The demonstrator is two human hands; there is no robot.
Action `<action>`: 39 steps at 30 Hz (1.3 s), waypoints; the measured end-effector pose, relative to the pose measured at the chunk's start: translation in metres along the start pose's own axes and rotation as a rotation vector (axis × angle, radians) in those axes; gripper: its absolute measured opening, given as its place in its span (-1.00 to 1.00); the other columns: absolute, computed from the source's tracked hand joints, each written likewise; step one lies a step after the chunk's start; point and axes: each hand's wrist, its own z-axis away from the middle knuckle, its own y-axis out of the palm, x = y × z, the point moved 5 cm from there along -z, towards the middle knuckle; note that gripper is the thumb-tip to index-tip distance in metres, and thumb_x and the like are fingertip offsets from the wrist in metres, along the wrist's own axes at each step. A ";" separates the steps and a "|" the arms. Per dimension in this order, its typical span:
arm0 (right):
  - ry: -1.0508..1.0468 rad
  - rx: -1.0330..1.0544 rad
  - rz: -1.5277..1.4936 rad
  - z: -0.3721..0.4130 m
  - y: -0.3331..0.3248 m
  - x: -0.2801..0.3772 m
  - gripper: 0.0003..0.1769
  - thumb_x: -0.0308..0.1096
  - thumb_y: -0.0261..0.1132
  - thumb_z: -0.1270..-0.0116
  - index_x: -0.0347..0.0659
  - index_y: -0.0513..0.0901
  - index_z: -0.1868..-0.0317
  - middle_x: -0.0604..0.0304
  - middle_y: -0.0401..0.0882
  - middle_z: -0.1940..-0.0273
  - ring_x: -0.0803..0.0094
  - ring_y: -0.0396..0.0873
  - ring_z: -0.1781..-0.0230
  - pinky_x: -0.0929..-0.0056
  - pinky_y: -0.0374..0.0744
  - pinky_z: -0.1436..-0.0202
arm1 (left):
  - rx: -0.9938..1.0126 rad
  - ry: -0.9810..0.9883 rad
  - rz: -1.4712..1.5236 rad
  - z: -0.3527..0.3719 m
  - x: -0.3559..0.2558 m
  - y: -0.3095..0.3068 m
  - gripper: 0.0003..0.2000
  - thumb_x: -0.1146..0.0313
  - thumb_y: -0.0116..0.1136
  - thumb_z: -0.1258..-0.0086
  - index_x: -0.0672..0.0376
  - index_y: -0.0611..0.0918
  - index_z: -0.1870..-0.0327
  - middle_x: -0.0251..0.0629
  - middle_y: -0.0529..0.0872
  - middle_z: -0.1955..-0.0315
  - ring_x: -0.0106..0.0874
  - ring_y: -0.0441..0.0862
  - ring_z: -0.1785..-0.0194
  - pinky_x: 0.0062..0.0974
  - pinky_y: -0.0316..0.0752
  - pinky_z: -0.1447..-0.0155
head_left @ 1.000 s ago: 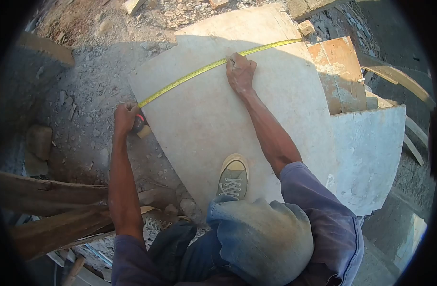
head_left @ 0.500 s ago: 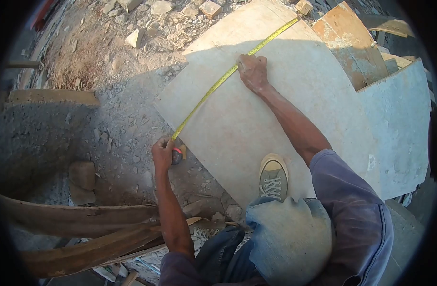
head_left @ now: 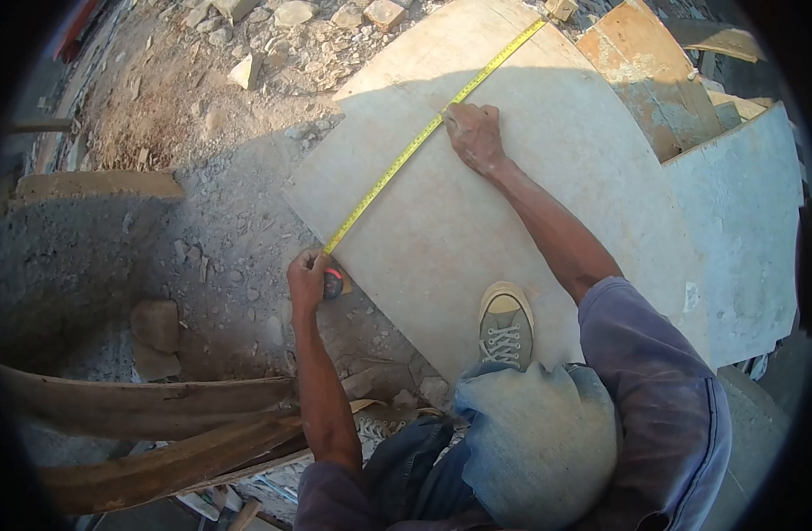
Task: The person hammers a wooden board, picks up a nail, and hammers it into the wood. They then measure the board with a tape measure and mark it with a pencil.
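Note:
A yellow tape measure blade (head_left: pixel 390 170) runs diagonally across a large pale board (head_left: pixel 512 212), from its near left edge to its far edge. My left hand (head_left: pixel 307 276) is closed in a pinch on the blade at the near left edge. The dark tape case (head_left: pixel 333 283), with a red-pink band, shows just beside that hand. My right hand (head_left: pixel 476 137) is curled closed over the board, its fingertips on the blade around mid-length. The inside of its grip is hidden. My shoe (head_left: pixel 506 327) stands on the board.
Rubble and stones (head_left: pixel 295 13) lie beyond the board. An orange-brown panel (head_left: pixel 640 66) and a pale blue panel (head_left: pixel 742 239) sit at the right. Curved wooden planks (head_left: pixel 149 403) lie at lower left, near a concrete block edge (head_left: pixel 96 184).
The blade, bowed before, now lies straighter and flatter across the board. My left hand has shifted slightly right and up; my right hand has moved slightly right.

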 end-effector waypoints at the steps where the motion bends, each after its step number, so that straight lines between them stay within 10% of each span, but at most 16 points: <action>1: 0.006 0.021 0.026 0.002 0.002 -0.001 -0.90 -0.36 0.28 -0.25 -0.07 0.52 0.25 0.29 0.60 0.40 0.31 0.57 0.31 0.22 0.29 0.14 | -0.007 -0.005 0.004 0.000 0.002 -0.001 -0.84 0.42 0.15 -0.36 0.35 0.69 0.24 -0.37 0.66 0.47 -0.62 0.50 0.41 -0.57 0.43 0.28; 11: 0.021 0.037 0.020 0.001 0.007 0.000 -0.92 -0.36 0.28 -0.27 -0.06 0.54 0.24 0.25 0.63 0.36 0.29 0.58 0.29 0.20 0.30 0.09 | -0.024 0.051 -0.092 -0.014 0.005 -0.002 -0.83 0.41 0.16 -0.38 0.34 0.69 0.22 -0.30 0.70 0.45 -0.59 0.57 0.37 -0.54 0.47 0.23; 19: 0.017 -0.202 -0.273 -0.001 -0.010 -0.005 -0.84 -0.51 0.30 -0.22 -0.31 0.49 0.49 -0.09 0.51 0.58 0.03 0.52 0.62 0.20 0.41 0.53 | -0.059 0.077 -0.169 -0.026 0.002 -0.007 -0.83 0.39 0.18 -0.37 0.33 0.69 0.23 -0.24 0.70 0.49 -0.51 0.59 0.41 -0.44 0.49 0.26; 39: -0.002 -0.009 -0.071 0.003 0.001 -0.001 -0.89 -0.39 0.29 -0.22 -0.09 0.50 0.41 0.17 0.54 0.47 0.18 0.54 0.37 0.18 0.33 0.15 | -0.155 0.019 -0.108 -0.033 -0.008 -0.009 -0.84 0.38 0.16 -0.38 0.31 0.67 0.26 -0.35 0.64 0.56 -0.59 0.50 0.54 -0.52 0.40 0.44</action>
